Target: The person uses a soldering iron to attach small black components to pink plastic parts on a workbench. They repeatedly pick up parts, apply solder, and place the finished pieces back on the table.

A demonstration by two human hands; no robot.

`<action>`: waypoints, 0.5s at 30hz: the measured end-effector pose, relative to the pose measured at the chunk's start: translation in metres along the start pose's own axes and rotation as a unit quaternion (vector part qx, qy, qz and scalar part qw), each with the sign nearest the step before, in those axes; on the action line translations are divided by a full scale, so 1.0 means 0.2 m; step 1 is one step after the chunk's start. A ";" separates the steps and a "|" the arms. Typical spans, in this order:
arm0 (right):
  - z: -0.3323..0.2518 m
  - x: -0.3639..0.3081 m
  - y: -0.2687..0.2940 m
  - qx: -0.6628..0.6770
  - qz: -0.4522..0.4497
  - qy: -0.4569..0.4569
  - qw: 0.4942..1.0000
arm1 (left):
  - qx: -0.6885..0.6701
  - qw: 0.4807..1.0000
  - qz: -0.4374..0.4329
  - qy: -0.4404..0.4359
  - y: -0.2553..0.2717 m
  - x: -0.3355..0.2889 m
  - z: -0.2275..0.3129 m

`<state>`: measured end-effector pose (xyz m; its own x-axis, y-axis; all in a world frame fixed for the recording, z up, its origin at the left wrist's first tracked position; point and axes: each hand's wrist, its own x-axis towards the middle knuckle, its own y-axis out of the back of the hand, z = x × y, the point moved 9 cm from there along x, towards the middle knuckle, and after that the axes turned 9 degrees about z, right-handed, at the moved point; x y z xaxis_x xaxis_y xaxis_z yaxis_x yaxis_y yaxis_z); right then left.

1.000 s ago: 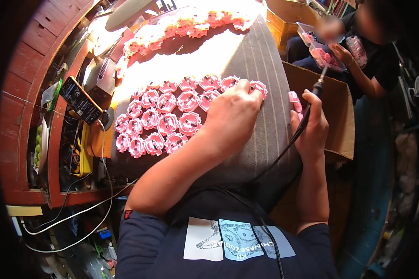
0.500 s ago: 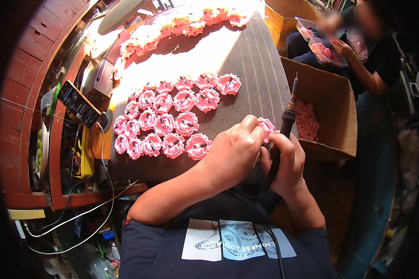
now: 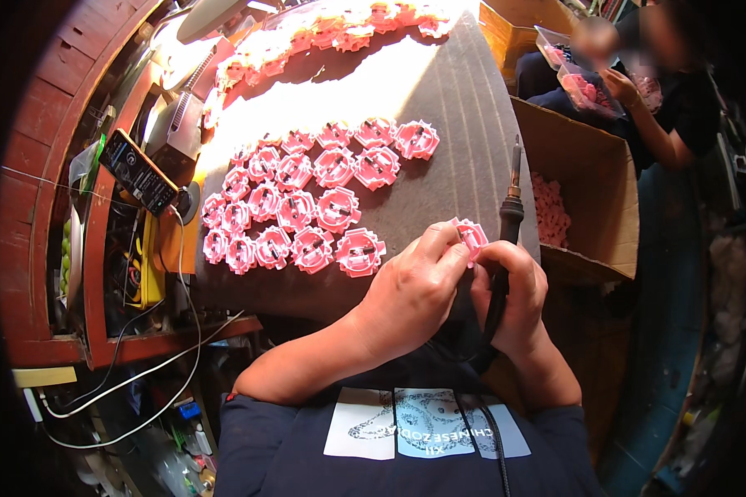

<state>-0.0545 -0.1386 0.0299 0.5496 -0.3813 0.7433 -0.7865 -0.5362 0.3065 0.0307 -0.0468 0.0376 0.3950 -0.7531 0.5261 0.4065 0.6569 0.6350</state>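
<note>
My left hand [image 3: 419,282] pinches a small pink plastic part [image 3: 471,236] over the near right side of the table. My right hand [image 3: 515,290] is closed, with a soldering iron [image 3: 512,211] lodged in it, its metal tip pointing up and away from me. The fingertips of that hand also meet the pink part from the right. Left of my hands, several similar pink parts [image 3: 360,251] with dark pieces inside lie in rows on the dark tabletop [image 3: 423,199]. What my fingers cover on the held part is hidden.
A cardboard box [image 3: 597,190] with pink pieces [image 3: 549,211] stands right of the table. More pink parts [image 3: 352,33] line the sunlit far side. A phone [image 3: 139,172] leans at the left near a white cable [image 3: 192,311]. Another person's hand [image 3: 617,85] is near plastic tubs [image 3: 587,89].
The pink part between my hands shows more of its face now, and my left fingers sit slightly lower. The soldering iron has shifted slightly left, still in my right hand.
</note>
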 end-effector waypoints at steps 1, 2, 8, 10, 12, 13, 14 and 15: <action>0.00 0.00 0.00 0.009 0.000 -0.007 1.000 | -0.011 1.000 0.017 -0.002 0.01 0.00 0.00; 0.01 0.00 0.00 0.017 0.001 -0.014 1.000 | -0.028 0.999 0.024 0.008 0.02 -0.01 -0.01; 0.02 -0.02 -0.01 0.080 0.011 -0.078 0.994 | -0.081 0.996 0.030 0.022 0.02 -0.04 -0.05; 0.03 -0.02 0.00 0.077 0.014 -0.084 0.993 | -0.097 0.994 0.030 0.025 0.01 -0.04 -0.07; 0.04 -0.03 0.00 0.071 0.019 -0.089 0.993 | -0.102 0.993 0.047 0.026 0.01 -0.05 -0.08; 0.04 -0.03 -0.01 0.067 0.018 -0.087 0.994 | -0.105 0.993 0.056 0.025 0.02 -0.05 -0.07; 0.04 -0.02 -0.01 0.063 0.016 -0.084 0.994 | -0.104 0.993 0.059 0.026 0.01 -0.05 -0.07; 0.04 -0.02 -0.01 0.059 0.014 -0.082 0.995 | -0.102 0.993 0.062 0.026 0.01 -0.06 -0.07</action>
<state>-0.0530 -0.1423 0.0206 0.5739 -0.5103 0.6405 -0.7691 -0.6044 0.2076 0.0388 -0.0363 0.0255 0.4916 -0.6672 0.5596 0.5085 0.7416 0.4375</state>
